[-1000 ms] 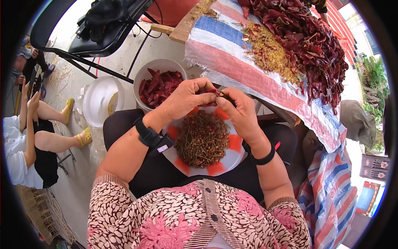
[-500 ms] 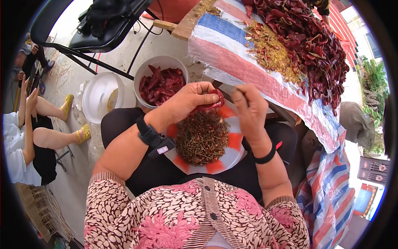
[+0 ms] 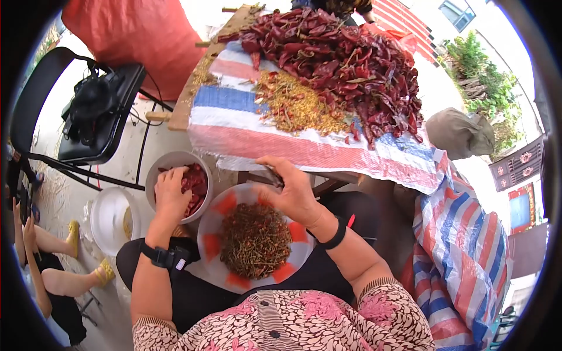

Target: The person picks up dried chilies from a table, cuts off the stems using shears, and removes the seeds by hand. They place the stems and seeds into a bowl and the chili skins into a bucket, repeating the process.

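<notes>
My left hand [image 3: 170, 193] reaches into a white bucket [image 3: 208, 202] of dried red chilies [image 3: 196, 181], fingers apart and curved over the pods. Between my knees sits a pale bowl with orange-red patches [image 3: 300, 231], heaped with thin brown-green stems [image 3: 254, 241] and small red bits. Over the bowl's upper right edge is my right hand [image 3: 300, 196]. Its index finger points left and its thumb angles down, with a small dark thing [image 3: 274, 176] between them that I cannot make out.
A table under striped cloth [image 3: 246, 137] bears a big chili pile [image 3: 345, 64] and yellow seeds [image 3: 298, 105]. On the left are a black chair [image 3: 111, 128], a white tub [image 3: 108, 219] and a seated person's legs [image 3: 64, 278]. Another person's arm shows behind the pile.
My left hand has moved left and down from above the bowl, where it held a red chili, into the bucket. My right hand has shifted left and its fingers have loosened. The view has turned.
</notes>
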### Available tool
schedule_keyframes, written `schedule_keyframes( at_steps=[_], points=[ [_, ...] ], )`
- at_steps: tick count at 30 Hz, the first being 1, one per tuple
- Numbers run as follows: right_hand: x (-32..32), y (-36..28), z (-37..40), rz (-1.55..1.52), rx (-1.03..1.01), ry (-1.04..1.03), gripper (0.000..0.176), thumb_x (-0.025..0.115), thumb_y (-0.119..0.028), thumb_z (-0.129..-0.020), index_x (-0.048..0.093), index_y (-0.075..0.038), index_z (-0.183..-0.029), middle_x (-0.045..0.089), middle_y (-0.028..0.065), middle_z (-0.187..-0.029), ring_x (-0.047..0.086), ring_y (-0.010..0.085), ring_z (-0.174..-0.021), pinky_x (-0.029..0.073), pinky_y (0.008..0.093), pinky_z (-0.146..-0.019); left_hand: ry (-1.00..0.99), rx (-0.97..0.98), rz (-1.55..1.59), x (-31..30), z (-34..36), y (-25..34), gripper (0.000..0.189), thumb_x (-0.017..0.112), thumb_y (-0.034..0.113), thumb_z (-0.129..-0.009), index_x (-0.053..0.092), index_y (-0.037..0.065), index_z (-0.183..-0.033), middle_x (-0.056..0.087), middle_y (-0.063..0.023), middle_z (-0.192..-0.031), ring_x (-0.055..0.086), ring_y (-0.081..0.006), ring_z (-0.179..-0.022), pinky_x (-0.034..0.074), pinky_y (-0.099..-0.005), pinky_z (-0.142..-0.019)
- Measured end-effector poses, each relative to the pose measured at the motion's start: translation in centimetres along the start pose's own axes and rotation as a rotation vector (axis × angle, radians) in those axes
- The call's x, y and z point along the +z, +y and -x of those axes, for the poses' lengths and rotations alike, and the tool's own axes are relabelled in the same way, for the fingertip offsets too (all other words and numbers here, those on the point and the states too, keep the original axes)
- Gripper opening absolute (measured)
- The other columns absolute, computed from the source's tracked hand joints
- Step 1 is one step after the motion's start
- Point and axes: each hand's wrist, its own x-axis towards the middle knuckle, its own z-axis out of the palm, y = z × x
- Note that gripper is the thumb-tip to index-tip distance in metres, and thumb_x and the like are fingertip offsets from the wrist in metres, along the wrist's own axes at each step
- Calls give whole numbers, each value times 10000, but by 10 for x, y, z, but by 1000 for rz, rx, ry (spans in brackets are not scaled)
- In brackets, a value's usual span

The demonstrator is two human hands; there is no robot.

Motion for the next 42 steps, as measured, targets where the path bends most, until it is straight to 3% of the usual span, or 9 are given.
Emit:
schedule_keyframes(
  at_steps=[3,8,11,19,27,28,34,39,42],
  points=[
    [-26,15,-12,40,185,199,216,662,-109,-842,625,-37,-1042,489,21,-679,451,102,-601,405,267,-558,-129,-32,17,2,0,3,461,672,117,-733,551,106,-1177,597,-152,-1127,532,-376,-1043,445,-472,-869],
    [-113,59,-65,605,365,380,228,635,-182,-840,624,-55,-1028,614,134,-925,602,307,-847,463,404,-758,-407,86,154,5,-14,18,465,578,4,-733,563,82,-1192,604,-178,-1065,545,-346,-996,443,-414,-841],
    [-144,83,-95,769,449,439,247,614,-172,-844,603,-91,-1076,591,143,-1013,608,324,-946,464,439,-805,-196,279,127,6,-5,35,525,556,-12,-726,528,80,-1241,613,-195,-1015,574,-349,-908,458,-424,-809],
    [-147,123,-136,1046,405,290,250,627,-179,-847,604,-233,-1090,547,90,-1014,614,309,-937,495,440,-742,-427,155,215,10,-8,49,504,531,28,-781,487,74,-1281,616,-225,-1054,593,-384,-988,480,-435,-825],
    [-136,90,-107,393,-60,583,162,658,-121,-858,649,-64,-1010,567,49,-900,583,192,-883,462,333,-766,-571,180,607,-8,-10,55,271,570,127,-870,618,7,-1109,682,-129,-946,650,-235,-864,499,-334,-777],
    [-129,85,-103,212,-76,623,141,641,-111,-885,631,-12,-984,564,26,-745,564,126,-700,453,273,-636,-664,140,722,-12,-10,59,268,558,152,-897,617,1,-1111,684,-118,-953,646,-214,-862,497,-326,-777],
    [-53,-31,-29,-389,262,428,119,640,-110,-899,580,-41,-973,453,-32,-529,350,47,-394,292,218,-371,-924,8,1310,-33,-11,78,373,481,316,-993,595,-1,-1152,664,-100,-1029,625,-169,-936,488,-314,-830],
    [16,-36,26,148,-130,209,231,668,82,-767,638,-69,-939,593,39,-1000,586,139,-765,451,237,-627,-894,14,1789,-32,1,99,447,444,401,-997,553,24,-1211,616,-71,-1102,592,-168,-1029,475,-344,-907],
    [39,-35,36,173,-216,226,314,668,120,-706,649,-77,-949,578,82,-1048,606,220,-903,492,287,-730,-788,-23,1867,-12,2,91,388,502,360,-980,562,39,-1190,615,-61,-1111,603,-168,-1017,482,-356,-921]
  ],
)
